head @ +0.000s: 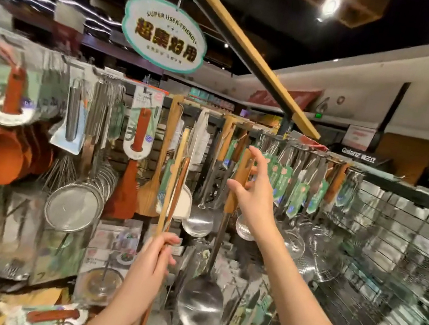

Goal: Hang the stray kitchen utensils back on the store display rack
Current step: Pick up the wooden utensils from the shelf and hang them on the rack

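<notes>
right hand [253, 195] – pinches wooden handle of steel ladle [202, 300], long axis vertical, handle top just below display rack [310, 150] top rail | left hand [153, 257] – lower, grips upright wooden utensils [172, 183] | right nearer the hooks

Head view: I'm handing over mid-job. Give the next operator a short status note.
Left hand: grips two long wooden sticks, upright, in front of the rack.
Right hand: holds the wooden handle of a steel ladle, raised to the hook rail; whether it is hooked cannot be told.
Done: many utensils hang on the rail.
Left: hang the ladle, then the sticks; a packaged utensil lies at the bottom.
</notes>
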